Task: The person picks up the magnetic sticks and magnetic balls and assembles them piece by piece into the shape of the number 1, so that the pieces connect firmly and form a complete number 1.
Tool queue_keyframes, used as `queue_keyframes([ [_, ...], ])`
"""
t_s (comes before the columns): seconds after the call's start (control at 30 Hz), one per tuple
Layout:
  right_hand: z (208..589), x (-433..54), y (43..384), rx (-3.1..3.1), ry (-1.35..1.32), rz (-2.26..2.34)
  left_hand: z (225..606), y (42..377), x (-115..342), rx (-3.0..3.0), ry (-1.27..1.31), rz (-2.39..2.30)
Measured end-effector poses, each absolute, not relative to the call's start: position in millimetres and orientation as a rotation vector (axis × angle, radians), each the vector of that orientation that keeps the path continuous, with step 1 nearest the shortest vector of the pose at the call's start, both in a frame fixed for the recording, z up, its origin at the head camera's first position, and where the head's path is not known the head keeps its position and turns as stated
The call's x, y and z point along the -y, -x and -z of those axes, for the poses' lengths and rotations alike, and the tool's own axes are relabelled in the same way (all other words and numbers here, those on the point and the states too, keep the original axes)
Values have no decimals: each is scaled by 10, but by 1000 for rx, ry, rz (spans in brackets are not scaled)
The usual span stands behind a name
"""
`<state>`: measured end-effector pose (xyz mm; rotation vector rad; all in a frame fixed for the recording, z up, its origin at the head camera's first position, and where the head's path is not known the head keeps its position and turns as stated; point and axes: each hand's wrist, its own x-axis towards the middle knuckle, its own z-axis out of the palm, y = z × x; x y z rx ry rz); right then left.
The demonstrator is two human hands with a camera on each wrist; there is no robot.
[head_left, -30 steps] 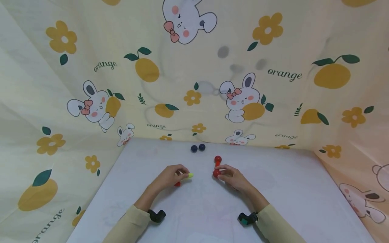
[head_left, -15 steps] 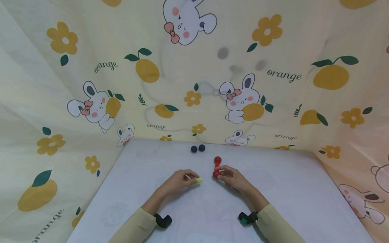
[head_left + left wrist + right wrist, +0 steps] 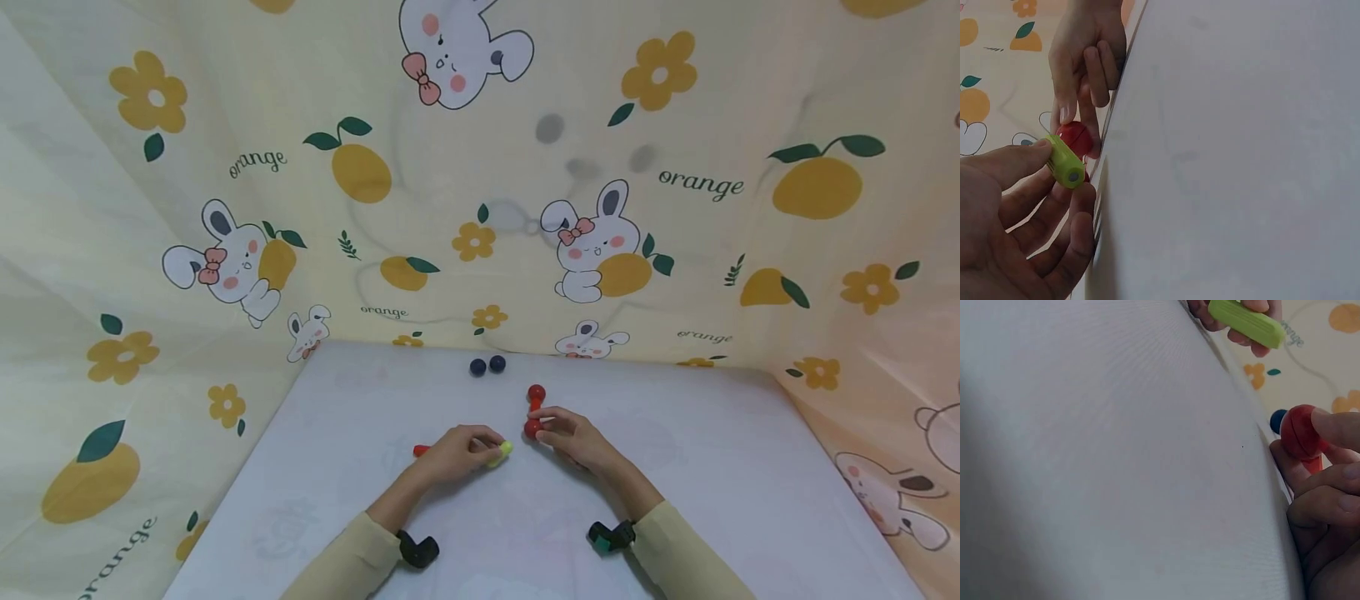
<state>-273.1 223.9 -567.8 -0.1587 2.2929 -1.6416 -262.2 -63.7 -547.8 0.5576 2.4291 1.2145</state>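
Observation:
My left hand (image 3: pixel 463 454) pinches a yellow-green magnetic rod (image 3: pixel 1065 164) between thumb and fingers. A small grey metal disc shows at the rod's near end in the left wrist view. To the right, my right hand (image 3: pixel 581 442) grips a red ball (image 3: pixel 1302 432) with thumb and fingertips. That ball joins a short red rod (image 3: pixel 535 407), whose far end carries another red ball (image 3: pixel 536 392). In the head view the yellow-green rod points toward the nearer red ball, with a small gap between them. Part of the red rod is hidden by the right fingers.
Two dark blue balls (image 3: pixel 487 366) lie near the table's back edge. A loose red rod (image 3: pixel 422 450) shows to the left of my left hand, partly behind it. The white table (image 3: pixel 712 483) meets a patterned cloth (image 3: pixel 450 167) at the back and sides.
My left hand has moved right, carrying the yellow-green rod closer to the red ball. The loose red rod now shows to the left of it. My right hand has stayed in place.

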Motion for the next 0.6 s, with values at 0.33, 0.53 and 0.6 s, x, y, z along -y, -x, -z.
queue_keyframes([
  [0.33,5671,-2244,2726,-2291,165,1645,5487,2630,464,-2391,-578,-1248],
  [0.53,5650,-2245,2697,-2305,176,1636,5513,2654,382,-2368,-577,-1289],
  [0.6,5645,-2246,2691,-2303,180,1639,5511,2660,359,-2365,-568,-1286],
])
